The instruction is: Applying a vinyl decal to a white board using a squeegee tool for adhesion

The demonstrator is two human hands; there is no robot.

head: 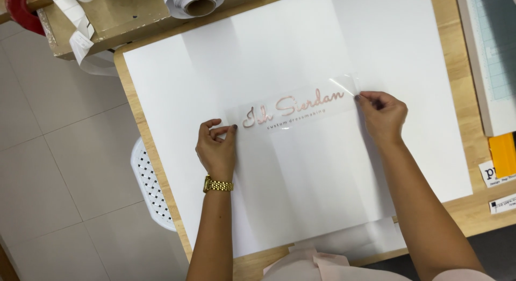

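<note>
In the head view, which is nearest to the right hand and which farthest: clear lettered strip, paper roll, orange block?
1. Clear lettered strip: pinched by the right hand.
2. Orange block: table's right edge.
3. Paper roll: top, on the side bench.

Light wooden table (pixel 462 211), covered almost fully by a large white sheet (pixel 301 195) with faint fold lines. On the sheet, a clear film strip (pixel 293 110) with rose-gold lettering. Along the table's right edge, a grey cutting mat (pixel 492 55), an orange scraper (pixel 504 154) and two small printed cards (pixel 497 176).
</note>
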